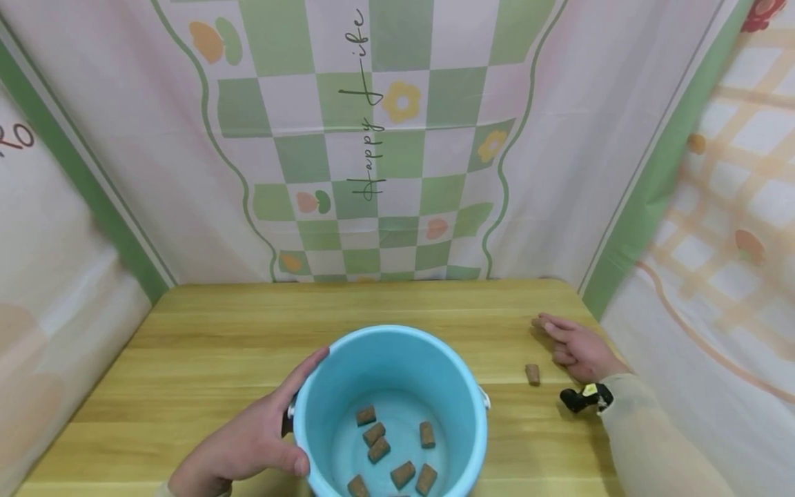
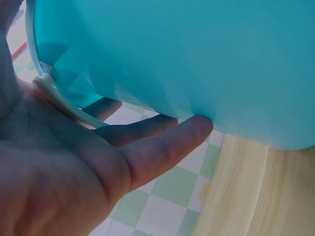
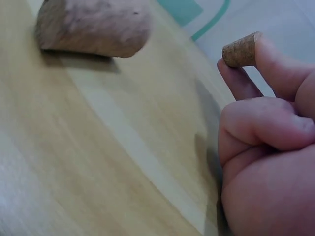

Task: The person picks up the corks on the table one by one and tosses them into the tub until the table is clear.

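A light blue bucket (image 1: 390,338) stands upright at the front of the table, with several brown corks inside, among them one cork (image 1: 426,435) by its right wall. My left hand (image 1: 254,431) is spread against the bucket's left side, thumb near the rim; in the left wrist view its fairly straight fingers (image 2: 170,150) touch the outer wall. At the table's right, my right hand (image 1: 584,351) pinches a cork (image 3: 240,50) between thumb and index finger, the other fingers curled in. Another cork (image 1: 532,375) lies on the table left of this hand.
The wooden table (image 1: 248,324) reaches back to a green-and-white checked curtain (image 1: 397,159). Printed cloth hangs on both sides, the right cloth (image 1: 689,310) close to the right hand. A white handle mount (image 1: 485,398) sticks out from the bucket's right side.
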Available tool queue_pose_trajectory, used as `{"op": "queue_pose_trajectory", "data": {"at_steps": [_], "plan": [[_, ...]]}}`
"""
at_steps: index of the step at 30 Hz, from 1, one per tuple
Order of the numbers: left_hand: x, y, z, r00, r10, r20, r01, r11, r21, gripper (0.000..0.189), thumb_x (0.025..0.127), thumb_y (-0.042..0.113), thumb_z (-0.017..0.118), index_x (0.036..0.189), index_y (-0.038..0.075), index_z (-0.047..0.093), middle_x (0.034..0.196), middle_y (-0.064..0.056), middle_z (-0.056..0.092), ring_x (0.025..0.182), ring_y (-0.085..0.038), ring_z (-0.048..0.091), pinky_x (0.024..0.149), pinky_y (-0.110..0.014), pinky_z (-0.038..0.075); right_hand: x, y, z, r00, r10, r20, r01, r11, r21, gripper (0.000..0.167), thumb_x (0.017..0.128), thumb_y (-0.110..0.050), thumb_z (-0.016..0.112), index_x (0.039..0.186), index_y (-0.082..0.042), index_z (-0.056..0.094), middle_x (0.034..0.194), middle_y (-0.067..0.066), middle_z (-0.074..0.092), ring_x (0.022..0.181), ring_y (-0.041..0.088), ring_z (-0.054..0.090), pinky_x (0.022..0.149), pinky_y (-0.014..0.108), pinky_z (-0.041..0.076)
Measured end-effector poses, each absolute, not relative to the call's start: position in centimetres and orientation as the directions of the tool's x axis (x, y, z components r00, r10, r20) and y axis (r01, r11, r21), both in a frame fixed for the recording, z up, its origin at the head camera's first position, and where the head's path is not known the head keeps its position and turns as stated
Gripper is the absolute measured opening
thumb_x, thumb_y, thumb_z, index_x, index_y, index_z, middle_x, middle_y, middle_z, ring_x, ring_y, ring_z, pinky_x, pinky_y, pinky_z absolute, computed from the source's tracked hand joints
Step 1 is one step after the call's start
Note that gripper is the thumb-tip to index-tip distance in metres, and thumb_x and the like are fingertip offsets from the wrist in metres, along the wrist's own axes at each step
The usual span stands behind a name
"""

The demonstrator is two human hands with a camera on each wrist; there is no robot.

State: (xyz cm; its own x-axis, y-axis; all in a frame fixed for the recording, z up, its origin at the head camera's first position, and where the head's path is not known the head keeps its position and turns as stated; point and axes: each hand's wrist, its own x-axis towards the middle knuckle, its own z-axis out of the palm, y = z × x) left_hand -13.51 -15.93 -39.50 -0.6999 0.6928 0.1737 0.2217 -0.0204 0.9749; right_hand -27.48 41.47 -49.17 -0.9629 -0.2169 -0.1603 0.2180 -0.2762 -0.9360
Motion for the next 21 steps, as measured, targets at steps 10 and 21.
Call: {"op": "queue_pose_trajectory", "data": {"at_steps": [10, 21], "plan": [[-13.5, -16.0, -39.5, -0.693, 0.694, 0.193, 0.245, -0.025, 0.969, 0.108, 0.085, 0.037, 0.081, 0.162, 0.022, 0.007, 0.152, -0.023, 0.032, 0.127, -0.053, 0.038, 0.093, -0.043, 0.05, -27.0, 42.3, -48.8, -0.946, -0.291, -0.144, 0.266, -0.442, -0.857, 0.074, 0.109, -0.018, 0.043, 0.157, -0.012, -0.012, 0.127, -0.008, 0.064, 0.05, 0.001, 0.034, 0.045, 0.017, 0.031], [-13.4, -16.0, -39.4, -0.692, 0.695, 0.194, 0.243, -0.029, 0.97, 0.106, 0.085, 0.036, 0.081, 0.162, 0.024, 0.008, 0.153, -0.022, 0.031, 0.128, -0.052, 0.038, 0.094, -0.043, 0.049, -26.8, 40.3, -44.8, -0.946, -0.324, 0.023, 0.155, -0.512, -0.845, 0.041, 0.11, -0.013, 0.038, 0.149, -0.023, 0.044, 0.137, -0.002, 0.058, 0.052, 0.002, 0.038, 0.043, 0.015, 0.033]]}}
